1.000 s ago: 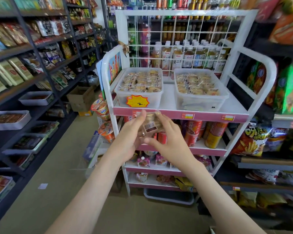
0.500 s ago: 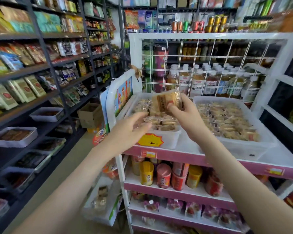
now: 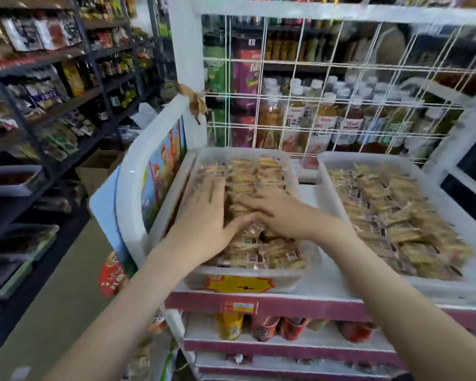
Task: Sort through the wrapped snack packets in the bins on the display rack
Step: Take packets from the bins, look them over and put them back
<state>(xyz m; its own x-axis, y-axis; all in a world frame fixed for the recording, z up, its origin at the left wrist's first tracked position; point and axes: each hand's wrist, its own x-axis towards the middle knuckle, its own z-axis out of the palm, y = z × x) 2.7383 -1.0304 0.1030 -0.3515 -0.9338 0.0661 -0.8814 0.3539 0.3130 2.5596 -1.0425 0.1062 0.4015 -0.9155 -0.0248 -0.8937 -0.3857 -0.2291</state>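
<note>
Two clear plastic bins stand side by side on the top shelf of the white display rack (image 3: 187, 64). The left bin (image 3: 294, 276) is full of wrapped snack packets (image 3: 270, 171) and carries a yellow price tag. Both my hands lie inside it on the packets. My left hand (image 3: 204, 213) presses flat, fingers spread and blurred by motion. My right hand (image 3: 275, 210) rests beside it with its fingers stretched over the packets. The right bin (image 3: 324, 160) holds more snack packets (image 3: 396, 215), untouched.
A white wire grid (image 3: 341, 78) backs the rack, with drink bottles (image 3: 322, 125) behind it. Cups and cans (image 3: 228, 328) fill the pink-edged shelves below. Dark shelving (image 3: 52, 78) with bagged goods lines the aisle at left, with a cardboard box (image 3: 96, 171) on the floor.
My right hand held one packet up above the left bin half a second ago; now no packet is raised and both hands lie flat on the packets in that bin. The camera has moved closer.
</note>
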